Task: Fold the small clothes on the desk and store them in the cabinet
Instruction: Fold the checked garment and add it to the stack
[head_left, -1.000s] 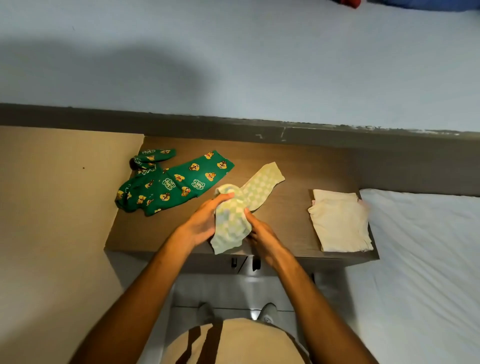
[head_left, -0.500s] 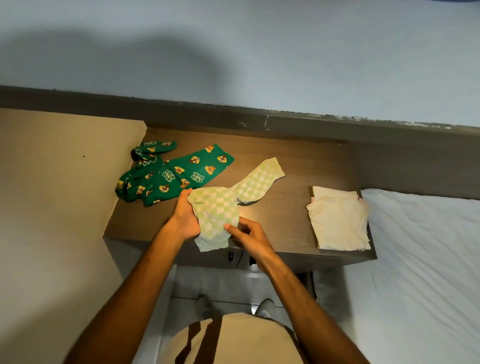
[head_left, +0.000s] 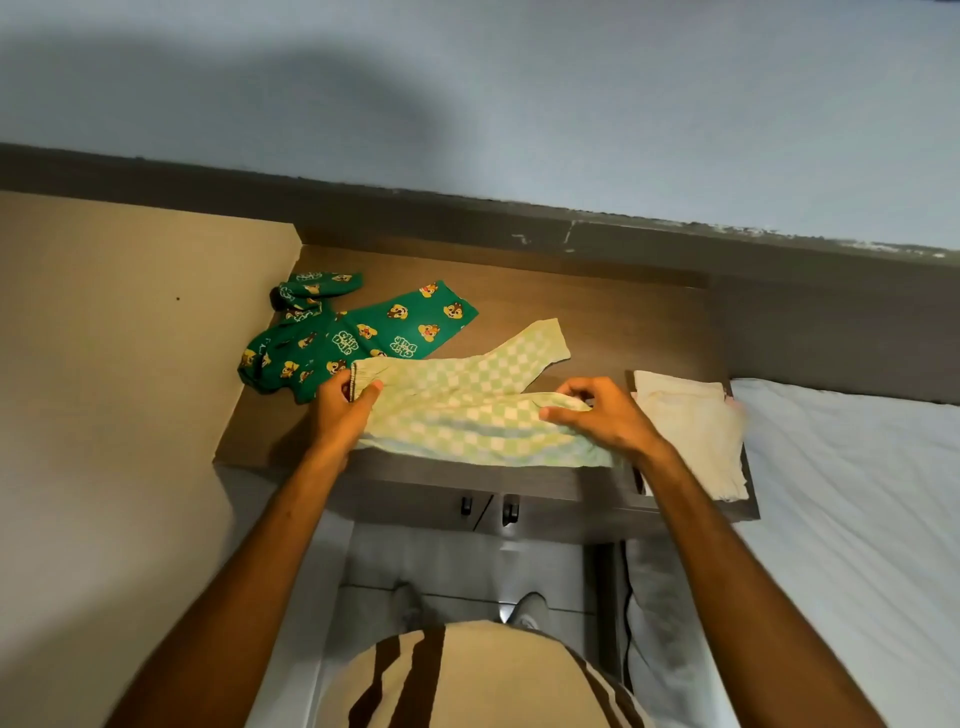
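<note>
Checked pants (head_left: 467, 410) lie stretched along the front edge of the counter (head_left: 597, 322), mid-frame, between both grips. Left grip (head_left: 340, 415) pinches the waistband at the left end. Right grip (head_left: 608, 415), fingers curled, holds the leg end on the right. Second leg angles up-right. Green pants (head_left: 358, 332) sit upper left, touching the waistband; their white lettering is upside down, unreadable. Folded cream cloth (head_left: 691, 431) is just right of the right grip.

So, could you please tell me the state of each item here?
checked trousers: unfolded, spread across the desk front.
green printed garment: unfolded, partly bunched.
cream garment: folded, at the right end.
cabinet doors: closed.
left hand: pinches the trousers' waistband.
right hand: grips a trouser leg.
</note>
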